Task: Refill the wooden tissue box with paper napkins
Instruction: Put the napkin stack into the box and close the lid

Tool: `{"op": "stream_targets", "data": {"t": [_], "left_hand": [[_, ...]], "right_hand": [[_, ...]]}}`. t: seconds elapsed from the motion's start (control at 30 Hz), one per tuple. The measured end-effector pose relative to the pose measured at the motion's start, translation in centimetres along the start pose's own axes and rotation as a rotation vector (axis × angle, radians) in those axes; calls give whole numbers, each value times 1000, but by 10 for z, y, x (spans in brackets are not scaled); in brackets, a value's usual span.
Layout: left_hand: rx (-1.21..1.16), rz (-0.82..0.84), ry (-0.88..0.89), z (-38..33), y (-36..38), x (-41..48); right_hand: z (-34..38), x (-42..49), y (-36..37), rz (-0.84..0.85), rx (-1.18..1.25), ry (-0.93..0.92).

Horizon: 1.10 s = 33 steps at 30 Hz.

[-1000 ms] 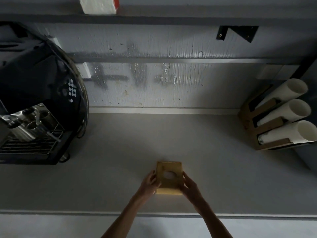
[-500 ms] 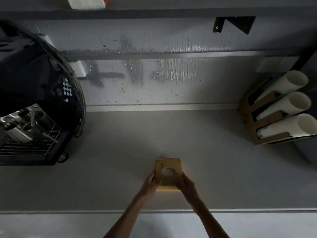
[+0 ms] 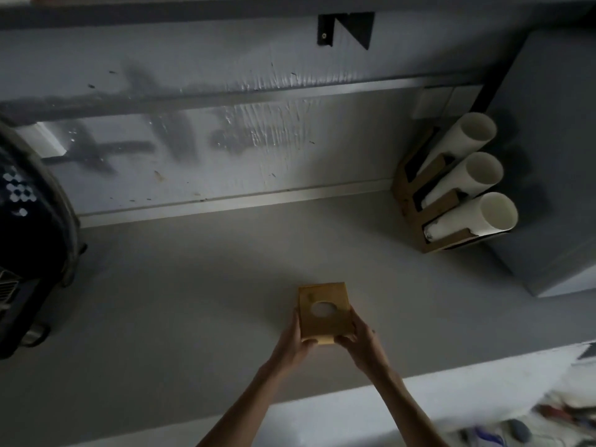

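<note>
The wooden tissue box [image 3: 324, 312] is a small tan box with an oval opening in its top, through which something pale shows. It sits near the front of the grey counter [image 3: 200, 291]. My left hand [image 3: 295, 341] grips its left side and near corner. My right hand [image 3: 359, 337] grips its right side and near corner. Both hands are closed around the box. No loose paper napkins are in sight.
A black coffee machine [image 3: 32, 240] fills the left edge. At the right rear a cardboard holder [image 3: 416, 195] carries three stacks of white cups [image 3: 483, 171], beside a grey cabinet [image 3: 554, 175]. The counter's front edge [image 3: 419, 380] runs below my hands; blurred clutter lies at the bottom right.
The view has swung to the right and tilted, so the coffee machine slid left and the cups moved inward. Both hands have stayed on the box, which now looks slightly turned.
</note>
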<state>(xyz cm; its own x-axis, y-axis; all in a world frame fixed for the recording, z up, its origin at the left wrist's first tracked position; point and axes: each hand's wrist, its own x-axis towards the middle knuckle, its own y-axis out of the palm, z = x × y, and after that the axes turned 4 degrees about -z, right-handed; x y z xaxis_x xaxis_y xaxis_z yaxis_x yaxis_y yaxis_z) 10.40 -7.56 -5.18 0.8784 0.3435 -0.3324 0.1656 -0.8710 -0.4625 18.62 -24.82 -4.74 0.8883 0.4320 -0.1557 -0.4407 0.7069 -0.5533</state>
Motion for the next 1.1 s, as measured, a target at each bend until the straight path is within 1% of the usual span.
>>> {"op": "stream_targets", "data": {"t": [0.1,0.17,0.23,0.3,0.37,0.47,0.53,0.77,0.9,1.03,1.1], "left_hand": [[152,-25,61,-3,22,6],[263,-60,83,-4,31,11],[319,-72,100,-8,35,19],[357,-68,78,-14,34,30],[374,-72,38,-22,31,50],[401,-84,35,-39,25,84],[397,-93,48,-49,21,107],[423,-163,-6,-78,5,215],[439,-199,-3,-86,-7,278],[406,-263,32,-90,-22,327],[401,-294,37,-93,-28,352]], "right_hand": [[-17,4,-11,1,-51,9],[-30,10,-13,8,-103,-30],[-38,20,-16,8,-148,-59],[-39,33,-19,-5,-163,-44],[-39,54,-21,-1,-190,-36],[-38,91,-25,2,-239,-43],[-34,115,-29,6,-267,-66],[-32,228,-41,-21,-309,-172],[-26,290,-42,-28,-257,-187],[-22,344,-43,-61,-227,-128],[-18,368,-42,-66,-205,-128]]}}
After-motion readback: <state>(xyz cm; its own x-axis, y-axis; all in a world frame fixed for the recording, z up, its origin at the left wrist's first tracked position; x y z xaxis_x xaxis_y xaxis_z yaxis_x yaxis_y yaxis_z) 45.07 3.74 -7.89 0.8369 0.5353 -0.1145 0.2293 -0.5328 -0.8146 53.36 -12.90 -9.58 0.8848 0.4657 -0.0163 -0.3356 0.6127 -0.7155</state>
